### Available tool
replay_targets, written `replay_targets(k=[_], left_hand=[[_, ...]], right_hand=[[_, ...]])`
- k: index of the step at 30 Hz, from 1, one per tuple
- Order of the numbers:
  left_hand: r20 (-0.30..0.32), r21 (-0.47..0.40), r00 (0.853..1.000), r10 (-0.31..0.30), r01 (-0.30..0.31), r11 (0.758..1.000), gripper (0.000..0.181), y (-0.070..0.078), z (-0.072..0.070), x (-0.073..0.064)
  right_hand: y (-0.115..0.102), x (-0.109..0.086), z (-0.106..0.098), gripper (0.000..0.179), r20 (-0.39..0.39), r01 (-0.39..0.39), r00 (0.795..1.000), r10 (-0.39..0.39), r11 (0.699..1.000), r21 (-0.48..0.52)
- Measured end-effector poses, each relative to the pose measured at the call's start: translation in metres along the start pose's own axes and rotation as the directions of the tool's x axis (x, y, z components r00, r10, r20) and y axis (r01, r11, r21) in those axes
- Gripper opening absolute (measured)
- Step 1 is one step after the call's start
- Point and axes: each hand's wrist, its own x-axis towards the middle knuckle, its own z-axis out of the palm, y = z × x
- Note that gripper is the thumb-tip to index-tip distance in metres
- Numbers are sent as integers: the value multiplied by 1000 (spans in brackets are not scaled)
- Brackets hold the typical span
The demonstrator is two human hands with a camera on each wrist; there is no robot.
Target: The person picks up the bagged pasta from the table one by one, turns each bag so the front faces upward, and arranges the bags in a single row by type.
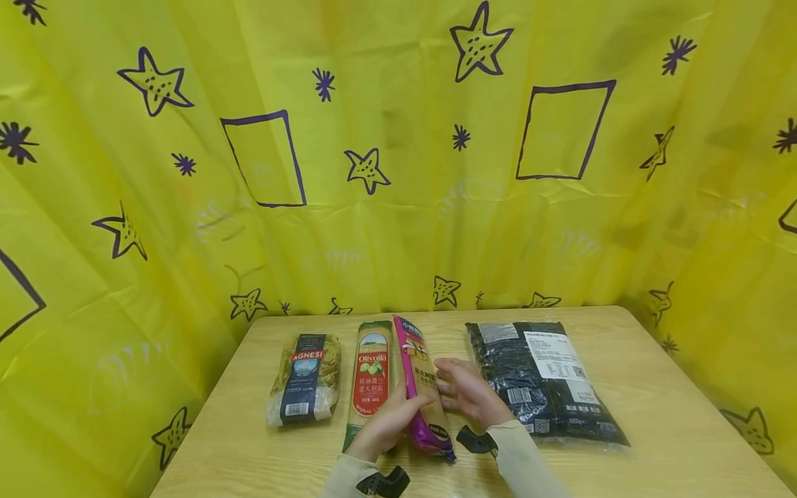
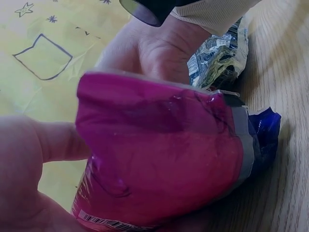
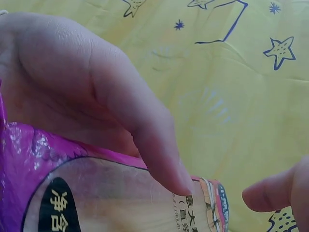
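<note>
A purple packet of straight pasta (image 1: 423,394) with a clear window stands tilted near the middle of the table. My left hand (image 1: 394,419) grips it from the left, thumb lying across its front. At its right side is my right hand (image 1: 471,392), fingers relaxed against the edge; its thumb (image 3: 273,192) stays apart from the window side. In the left wrist view, the packet's magenta face (image 2: 159,145) hides part of the right hand. Just left of it lies a green-and-red Olivoila spaghetti packet (image 1: 372,366), partly covered by the left hand.
An Agnesi pasta bag (image 1: 305,380) lies on the left of the wooden table (image 1: 230,429). To the right is a large black bag (image 1: 542,380) with white labels. A yellow curtain (image 1: 398,235) with star drawings hangs behind and along both sides.
</note>
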Motion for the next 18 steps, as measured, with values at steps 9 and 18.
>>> replay_targets(k=[9,18], left_hand=[[-12,-23,1000,-2,2,1000,72,2,-4,0],[-48,-14,999,-6,5,1000,68,2,-3,2]], right_hand=[[2,-1,-6,65,44,-5,999,5,1000,5],[5,3,-8,57,69,-42,997,41,999,5]])
